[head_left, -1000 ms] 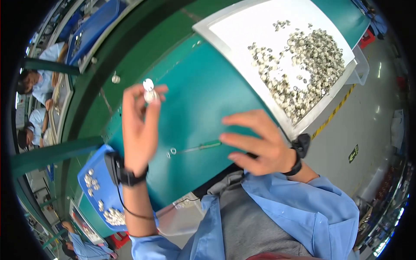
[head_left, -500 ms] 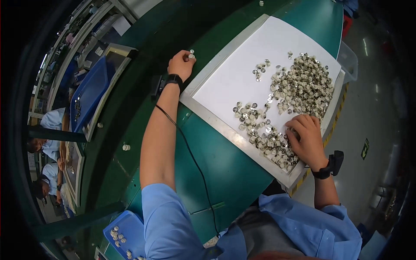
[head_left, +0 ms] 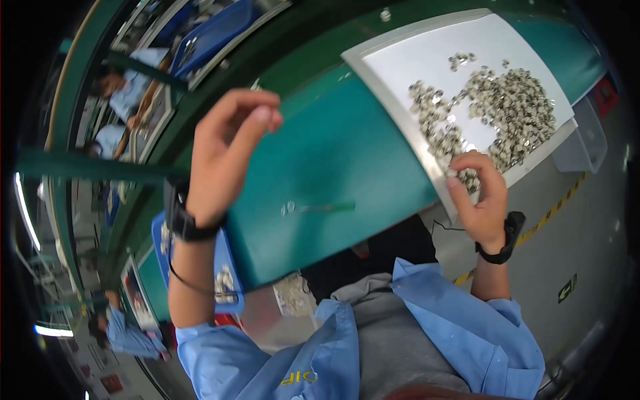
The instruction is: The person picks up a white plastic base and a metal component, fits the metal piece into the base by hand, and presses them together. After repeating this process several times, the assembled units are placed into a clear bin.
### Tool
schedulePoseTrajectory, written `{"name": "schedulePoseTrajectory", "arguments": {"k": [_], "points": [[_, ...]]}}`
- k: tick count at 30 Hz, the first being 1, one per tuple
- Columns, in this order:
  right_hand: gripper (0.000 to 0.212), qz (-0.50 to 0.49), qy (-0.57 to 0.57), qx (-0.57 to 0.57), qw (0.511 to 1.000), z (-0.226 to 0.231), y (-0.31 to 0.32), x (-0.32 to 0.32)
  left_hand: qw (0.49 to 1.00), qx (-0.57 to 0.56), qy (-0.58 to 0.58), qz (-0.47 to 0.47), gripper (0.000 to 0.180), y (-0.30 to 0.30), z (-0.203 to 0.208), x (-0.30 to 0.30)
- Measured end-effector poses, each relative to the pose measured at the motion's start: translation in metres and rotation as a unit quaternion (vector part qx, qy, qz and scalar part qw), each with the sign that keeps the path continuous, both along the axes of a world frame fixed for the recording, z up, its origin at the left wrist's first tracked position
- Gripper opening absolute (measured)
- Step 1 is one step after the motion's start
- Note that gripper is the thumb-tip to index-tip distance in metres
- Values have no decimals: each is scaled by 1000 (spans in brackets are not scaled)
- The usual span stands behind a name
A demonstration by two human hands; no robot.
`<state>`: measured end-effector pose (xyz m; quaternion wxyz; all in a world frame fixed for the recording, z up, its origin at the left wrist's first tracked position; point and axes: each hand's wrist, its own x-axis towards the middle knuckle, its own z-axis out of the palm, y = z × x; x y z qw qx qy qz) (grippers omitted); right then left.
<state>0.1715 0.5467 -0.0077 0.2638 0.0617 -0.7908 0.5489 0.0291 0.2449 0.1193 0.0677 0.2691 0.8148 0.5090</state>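
Note:
Above the green bench [head_left: 327, 147] on the left, my left hand [head_left: 223, 150] is raised, fingers loosely curled and thumb apart from the palm. Nothing shows in it. At the tray's near corner, my right hand [head_left: 485, 197] curves over small round white-and-metal parts [head_left: 443, 137]. Its thumb and forefinger close around a small whitish part at their tips, partly hidden among the others. A bigger heap of the same parts [head_left: 523, 110] covers the right side of the white-lined tray [head_left: 387, 67]. A slender green-ended tool [head_left: 327, 207] lies on the bench between my hands.
Single parts [head_left: 385, 15] stand on the bench beyond the tray. A blue bin [head_left: 228, 267] with whitish pieces is below my left forearm. A clear plastic box [head_left: 580, 143] adjoins the tray's right end. Co-workers [head_left: 137, 87] sit at the far left. A cable hangs from my left wrist.
My left hand has come back toward me from beyond the tray, leaving a part standing there. My right hand has curled its fingers at the parts. The whole view has turned.

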Motion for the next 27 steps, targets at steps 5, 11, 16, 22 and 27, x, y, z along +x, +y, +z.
{"name": "schedulePoseTrajectory", "arguments": {"k": [5, 11, 16, 22, 27], "points": [[25, 257, 152, -31, 954, 31, -99, 35, 991, 71, -110, 38, 24, -28, -31, 184], [27, 312, 186, 15, 931, 40, -145, 80, 968, 224, -91, 65, 33, -38, -62, 268], [29, 318, 215, 20, 923, 38, -166, 107, 942, 318, -66, 86, 29, -47, -80, 301], [25, 329, 252, 68, 907, 24, -160, 122, 940, 324, 1, 105, 23, -50, -97, 321], [20, 281, 272, 89, 916, 18, -161, 141, 909, 394, -36, 134, 22, -34, -104, 336]]}}
